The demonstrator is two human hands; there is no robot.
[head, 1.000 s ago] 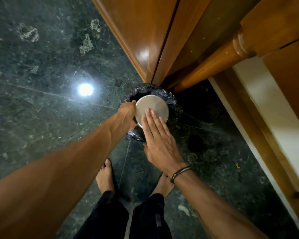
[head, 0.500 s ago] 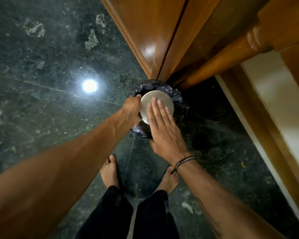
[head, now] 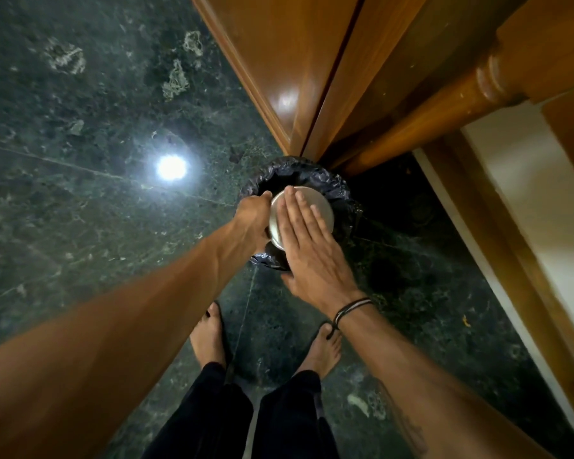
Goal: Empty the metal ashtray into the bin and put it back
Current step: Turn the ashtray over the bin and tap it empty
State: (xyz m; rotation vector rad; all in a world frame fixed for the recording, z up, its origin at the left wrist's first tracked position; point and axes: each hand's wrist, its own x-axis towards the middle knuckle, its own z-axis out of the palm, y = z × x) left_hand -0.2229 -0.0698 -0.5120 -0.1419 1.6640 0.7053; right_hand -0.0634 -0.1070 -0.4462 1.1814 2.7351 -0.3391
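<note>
At frame centre, the left hand (head: pixel 251 217) gripped the round, shiny metal ashtray (head: pixel 315 202) upturned over the black-lined bin (head: pixel 337 185), while the flat, open right hand (head: pixel 307 246) had slid further across its base, suggesting tapping out the last ash.

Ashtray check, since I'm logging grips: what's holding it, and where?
The left hand grips the metal ashtray by its left rim, upside down over the bin. The right hand lies flat, fingers open, on its upturned base.
</note>
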